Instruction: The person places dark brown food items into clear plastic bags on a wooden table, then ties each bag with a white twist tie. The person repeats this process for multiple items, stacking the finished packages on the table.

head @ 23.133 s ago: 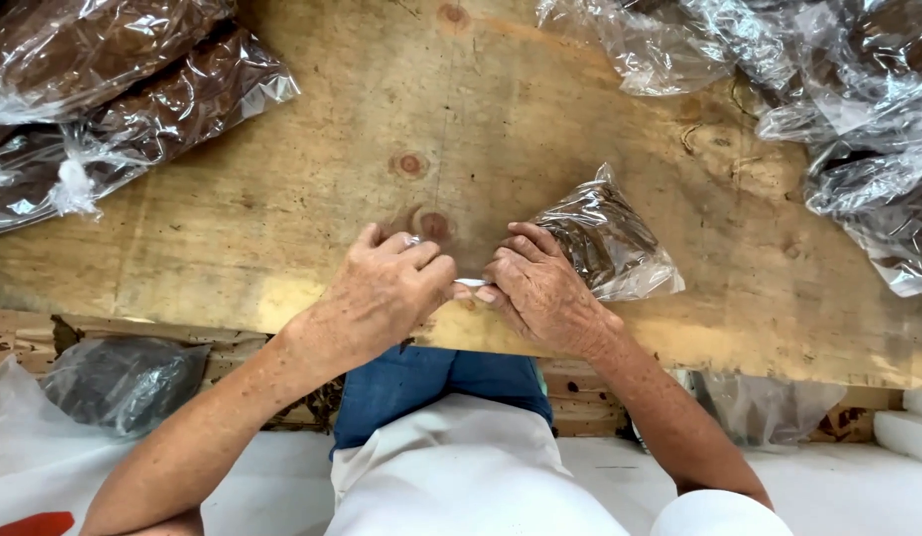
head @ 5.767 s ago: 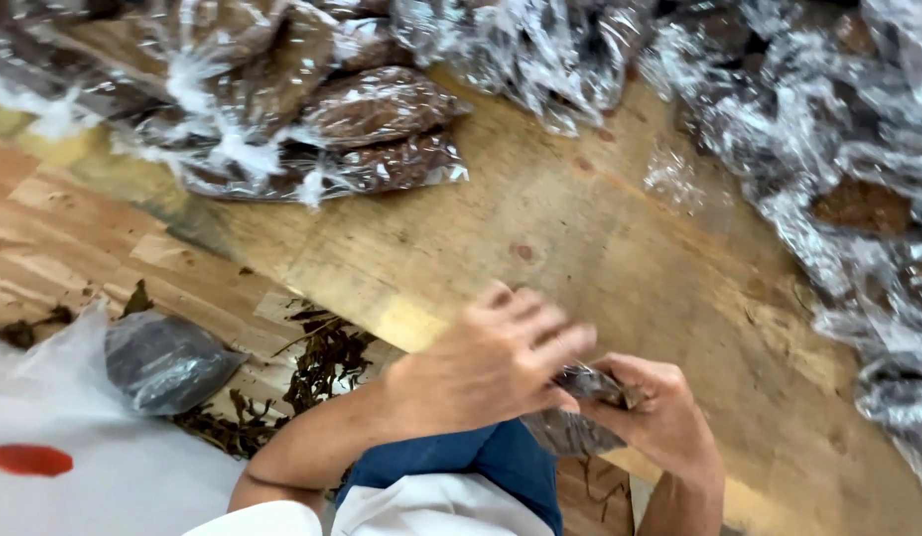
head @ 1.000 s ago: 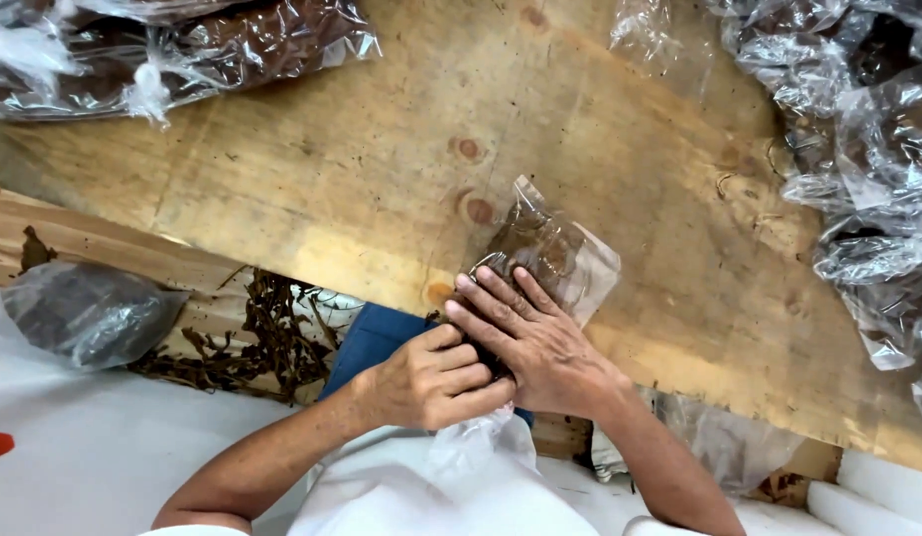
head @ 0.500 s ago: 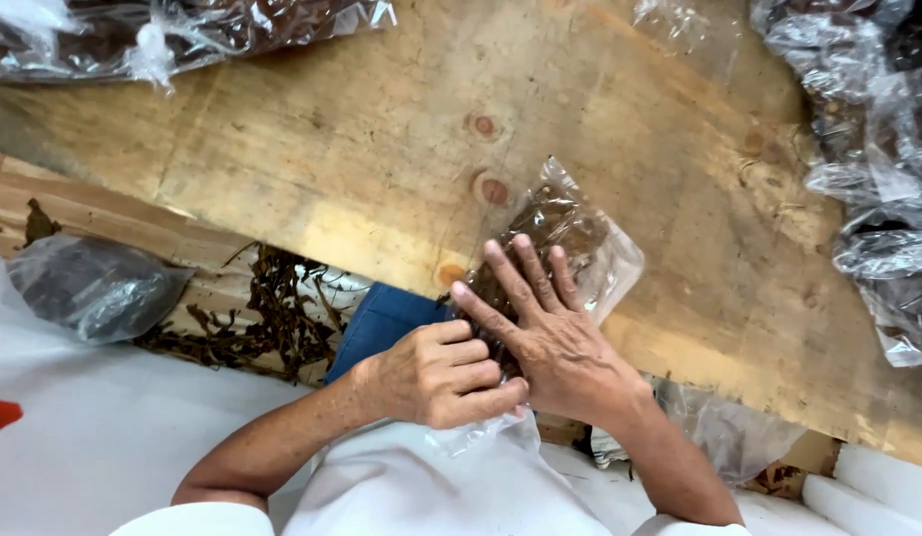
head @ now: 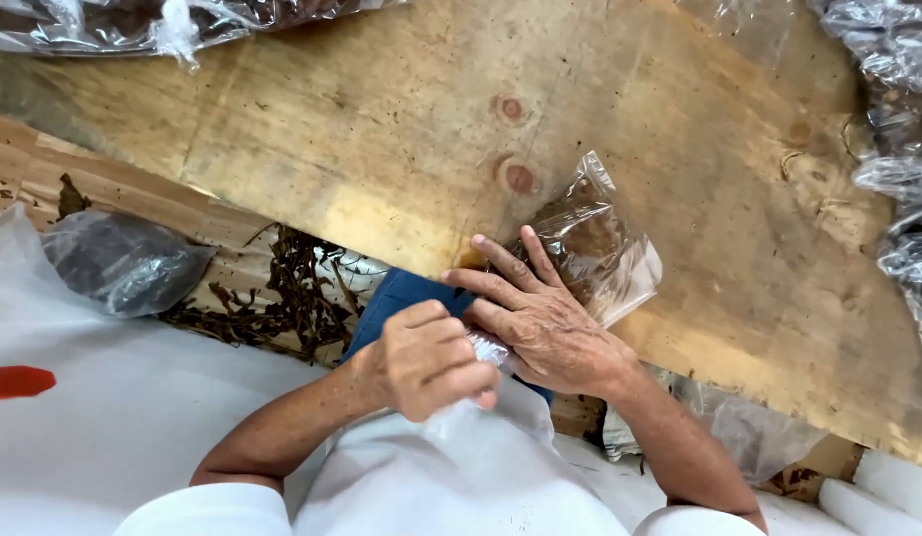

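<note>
— What changed?
— The right hand [head: 545, 323] has slid back, flat, fingers spread on the bag [head: 595, 248] at the board [head: 382, 129] edge.
— Left hand [head: 426, 359]?
— Fisted, seemingly pinching the bag's neck, now twisted tighter.

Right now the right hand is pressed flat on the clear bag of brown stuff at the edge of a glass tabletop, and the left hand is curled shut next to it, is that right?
Not quite: the tabletop is bare wood with knots, not glass, as the head view shows. The rest holds: the right hand lies flat on the clear bag of brown material at the near edge, and the left hand is curled shut beside it.
</note>
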